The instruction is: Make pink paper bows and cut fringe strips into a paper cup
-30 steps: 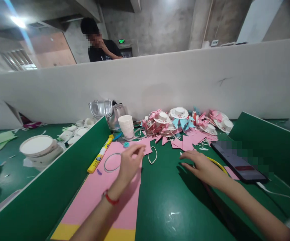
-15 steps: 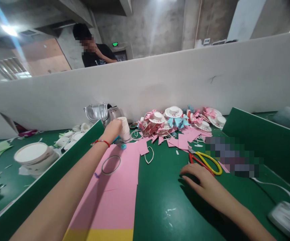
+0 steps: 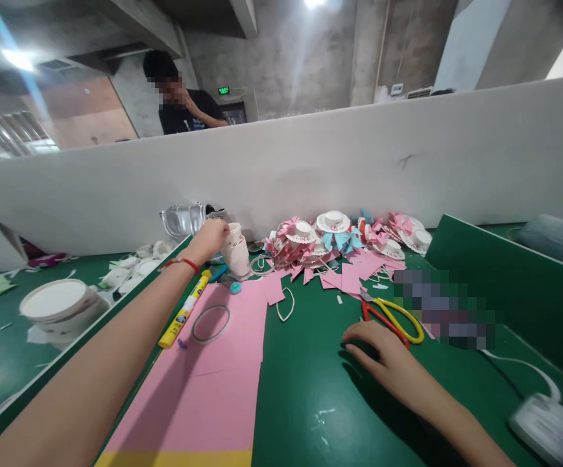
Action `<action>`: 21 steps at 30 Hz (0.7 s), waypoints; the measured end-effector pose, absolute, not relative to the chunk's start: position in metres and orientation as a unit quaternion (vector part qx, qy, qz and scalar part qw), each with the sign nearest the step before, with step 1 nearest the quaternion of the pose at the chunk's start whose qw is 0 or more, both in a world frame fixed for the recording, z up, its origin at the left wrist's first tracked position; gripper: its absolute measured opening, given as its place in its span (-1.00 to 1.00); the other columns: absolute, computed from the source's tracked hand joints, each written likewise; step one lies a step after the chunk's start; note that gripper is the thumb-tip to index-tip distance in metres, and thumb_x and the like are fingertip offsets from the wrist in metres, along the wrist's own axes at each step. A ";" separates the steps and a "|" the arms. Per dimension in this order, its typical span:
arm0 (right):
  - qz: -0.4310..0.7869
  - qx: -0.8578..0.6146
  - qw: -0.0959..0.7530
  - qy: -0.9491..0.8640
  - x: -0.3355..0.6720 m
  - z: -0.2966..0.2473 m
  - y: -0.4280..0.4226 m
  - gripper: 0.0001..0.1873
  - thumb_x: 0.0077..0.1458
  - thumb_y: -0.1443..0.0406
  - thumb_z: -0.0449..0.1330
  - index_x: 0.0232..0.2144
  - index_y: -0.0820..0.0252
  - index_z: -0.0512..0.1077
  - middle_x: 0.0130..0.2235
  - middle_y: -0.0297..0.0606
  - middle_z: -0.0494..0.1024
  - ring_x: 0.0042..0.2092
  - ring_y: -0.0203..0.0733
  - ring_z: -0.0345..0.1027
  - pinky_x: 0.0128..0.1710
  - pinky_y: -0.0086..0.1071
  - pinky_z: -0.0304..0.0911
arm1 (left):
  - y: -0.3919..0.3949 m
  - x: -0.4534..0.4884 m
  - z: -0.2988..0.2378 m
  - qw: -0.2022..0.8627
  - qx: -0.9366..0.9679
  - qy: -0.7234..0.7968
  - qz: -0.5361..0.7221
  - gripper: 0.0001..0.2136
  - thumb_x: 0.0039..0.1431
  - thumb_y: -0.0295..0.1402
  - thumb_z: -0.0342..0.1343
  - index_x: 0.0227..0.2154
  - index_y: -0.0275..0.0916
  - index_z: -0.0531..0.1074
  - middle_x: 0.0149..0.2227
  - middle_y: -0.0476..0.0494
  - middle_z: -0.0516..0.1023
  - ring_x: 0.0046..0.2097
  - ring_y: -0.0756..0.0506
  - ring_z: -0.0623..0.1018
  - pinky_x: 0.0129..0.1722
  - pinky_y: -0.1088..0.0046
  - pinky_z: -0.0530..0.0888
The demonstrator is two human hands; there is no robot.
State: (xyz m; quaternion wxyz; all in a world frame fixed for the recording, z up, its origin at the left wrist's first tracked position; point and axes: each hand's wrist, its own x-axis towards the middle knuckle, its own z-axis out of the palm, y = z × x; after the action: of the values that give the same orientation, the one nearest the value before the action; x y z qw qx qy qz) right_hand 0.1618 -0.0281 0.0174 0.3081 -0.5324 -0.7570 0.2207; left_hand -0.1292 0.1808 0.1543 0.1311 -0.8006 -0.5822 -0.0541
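Observation:
My left hand (image 3: pixel 209 237) reaches far forward and grips the top cup of a stack of white paper cups (image 3: pixel 236 255), which tilts a little to the right. A red string bracelet circles that wrist. My right hand (image 3: pixel 377 352) lies flat on the green table (image 3: pixel 330 402), fingers stretched out, holding nothing. Red and yellow scissors (image 3: pixel 392 316) lie just beyond its fingertips. A pink paper sheet (image 3: pixel 213 383) lies under my left arm, with a thin ring (image 3: pixel 210 323) and a yellow glue stick (image 3: pixel 183 313) on and beside it.
A heap of paper hats with pink and blue bows (image 3: pixel 340 239) lies against the white divider wall (image 3: pixel 359 162). A silver bag (image 3: pixel 184 219) sits behind the cups. Green partitions (image 3: pixel 505 285) flank the space. A phone (image 3: pixel 444 305) and white charger (image 3: pixel 549 425) lie right. A person stands behind the wall.
My left hand went from above the pink sheet forward to the cup stack and closed on the top cup, tilting it. My right hand drew back slightly, uncovering the scissors.

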 end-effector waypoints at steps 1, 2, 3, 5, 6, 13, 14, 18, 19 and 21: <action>0.223 -0.532 0.309 -0.756 0.162 0.017 -0.028 -0.87 0.08 0.37 0.05 -0.34 0.19 0.40 -0.27 -0.17 0.49 -0.19 -0.08 0.33 -0.17 -0.21 0.21 | 0.179 -0.129 0.155 0.141 -0.801 -0.579 -0.058 -0.78 0.12 -0.47 -0.11 -0.43 -0.40 0.45 -0.37 -0.26 0.51 -0.28 -0.15 0.49 -0.27 0.30 0.38; 0.225 -0.532 0.310 -0.756 0.161 0.017 -0.029 -0.88 0.08 0.37 0.06 -0.34 0.19 0.40 -0.28 -0.18 0.49 -0.20 -0.08 0.33 -0.17 -0.21 0.21 | 0.177 -0.128 0.155 0.151 -0.800 -0.577 -0.063 -0.75 0.08 -0.50 -0.13 -0.51 -0.40 0.45 -0.44 -0.30 0.51 -0.31 -0.17 0.49 -0.29 0.32 0.36; 0.228 -0.531 0.310 -0.755 0.161 0.016 -0.029 -0.88 0.08 0.36 0.06 -0.35 0.18 0.40 -0.29 -0.19 0.49 -0.20 -0.08 0.33 -0.18 -0.21 0.20 | 0.175 -0.128 0.154 0.159 -0.799 -0.575 -0.068 -0.74 0.05 -0.52 -0.14 -0.55 -0.39 0.45 -0.47 -0.32 0.51 -0.33 -0.19 0.49 -0.31 0.32 0.35; 0.233 -0.531 0.313 -0.753 0.160 0.016 -0.030 -0.87 0.07 0.37 0.06 -0.35 0.18 0.41 -0.30 -0.20 0.50 -0.21 -0.08 0.32 -0.18 -0.20 0.19 | 0.173 -0.128 0.153 0.173 -0.797 -0.573 -0.079 -0.76 0.00 -0.53 -0.14 -0.57 -0.37 0.44 -0.48 -0.33 0.50 -0.35 -0.20 0.49 -0.35 0.34 0.33; 0.235 -0.530 0.315 -0.751 0.160 0.016 -0.030 -0.87 0.07 0.37 0.06 -0.35 0.18 0.41 -0.30 -0.20 0.50 -0.21 -0.08 0.32 -0.18 -0.20 0.19 | 0.173 -0.128 0.153 0.179 -0.796 -0.572 -0.085 -0.77 -0.01 -0.52 -0.13 -0.57 -0.36 0.44 -0.48 -0.32 0.50 -0.35 -0.20 0.49 -0.36 0.35 0.32; 0.261 -0.527 0.342 -0.733 0.161 0.015 -0.029 -0.87 0.05 0.38 0.08 -0.35 0.19 0.43 -0.28 -0.18 0.50 -0.20 -0.06 0.32 -0.16 -0.17 0.18 | 0.161 -0.126 0.180 0.223 -0.770 -0.570 -0.179 -0.84 0.03 -0.37 -0.07 -0.45 -0.32 0.39 -0.33 -0.28 0.45 -0.25 -0.20 0.43 -0.28 0.34 0.31; 0.266 -0.528 0.351 -0.726 0.160 0.014 -0.029 -0.87 0.04 0.37 0.08 -0.34 0.18 0.42 -0.27 -0.18 0.50 -0.19 -0.05 0.32 -0.14 -0.15 0.17 | 0.152 -0.123 0.185 0.231 -0.766 -0.567 -0.196 -0.82 0.06 -0.35 -0.08 -0.41 -0.31 0.37 -0.30 -0.27 0.44 -0.23 -0.19 0.42 -0.26 0.34 0.31; 0.305 -0.533 0.392 -0.686 0.156 0.015 -0.031 -0.80 0.05 0.34 0.08 -0.21 0.16 0.35 -0.16 -0.12 0.47 -0.10 0.00 0.30 -0.07 -0.06 0.13 | 0.090 -0.102 0.184 0.184 -0.783 -0.489 -0.338 -0.87 0.08 -0.33 -0.04 -0.48 -0.24 0.33 -0.40 -0.12 0.39 -0.32 -0.09 0.39 -0.28 0.39 0.31; 0.320 -0.531 0.403 -0.674 0.154 0.016 -0.031 -0.74 0.06 0.32 0.07 -0.14 0.16 0.30 -0.13 -0.11 0.45 -0.08 -0.01 0.29 -0.06 -0.05 0.13 | 0.070 -0.095 0.174 0.139 -0.805 -0.464 -0.342 -0.89 0.07 -0.34 -0.03 -0.50 -0.22 0.32 -0.42 -0.09 0.38 -0.35 -0.07 0.38 -0.31 0.41 0.31; 0.358 -0.516 0.424 -0.653 0.148 0.017 -0.031 -0.59 0.04 0.30 0.09 -0.02 0.14 0.16 -0.08 -0.10 0.41 -0.06 -0.04 0.29 -0.04 -0.07 0.14 | 0.034 -0.079 0.146 -0.008 -0.846 -0.412 -0.337 -0.90 0.07 -0.36 -0.01 -0.53 -0.19 0.31 -0.45 -0.05 0.38 -0.39 -0.04 0.38 -0.38 0.45 0.32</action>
State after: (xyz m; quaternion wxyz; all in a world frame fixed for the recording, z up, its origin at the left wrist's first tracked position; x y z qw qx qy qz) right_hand 0.1475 -0.0314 0.0175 0.4235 -0.5162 -0.6527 0.3579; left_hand -0.0790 0.0338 0.1457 -0.0076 -0.8464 -0.4121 -0.3372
